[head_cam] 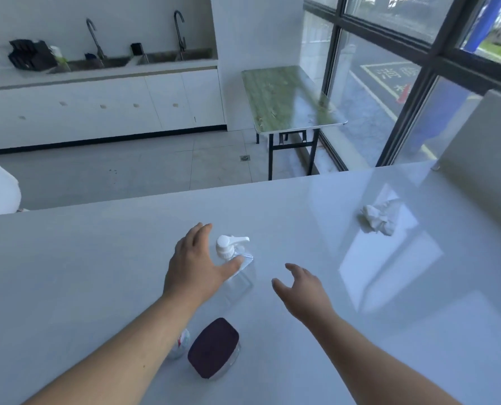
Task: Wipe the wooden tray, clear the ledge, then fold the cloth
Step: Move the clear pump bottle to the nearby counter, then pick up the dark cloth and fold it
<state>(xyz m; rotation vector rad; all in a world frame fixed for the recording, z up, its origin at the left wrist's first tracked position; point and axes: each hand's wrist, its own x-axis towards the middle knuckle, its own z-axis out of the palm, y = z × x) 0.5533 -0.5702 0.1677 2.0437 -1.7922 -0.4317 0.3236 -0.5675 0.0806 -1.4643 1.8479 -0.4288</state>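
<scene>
1. Surface [272, 361], white, glossy: filled the lower frame; no wooden tray visible.
2. Left hand [195, 266], grip wide, closing on clear pump bottle [233, 260] at centre; best grasped low, kept upright.
3. Right hand [301, 290], grip wide, empty.
4. Crumpled cloth [379, 216]: right of centre, well apart.

- The white surface [97, 258] lies bare across its whole left half, so a hand can sweep there freely.
- A clear pump bottle [236, 264] stands upright mid-surface; the left hand [196, 267] is spread open just beside it, thumb at its shoulder, blocking any approach from the left.
- The right hand [301, 290] hovers open to the bottle's right, with a clear gap between them.
- Near the front edge, a dark-lidded jar [214, 349] and a small bottle [182, 343] partly hidden under the left forearm crowd the near lane.
- A crumpled white cloth [379, 216] sits well apart at far right, with open surface all around it.
</scene>
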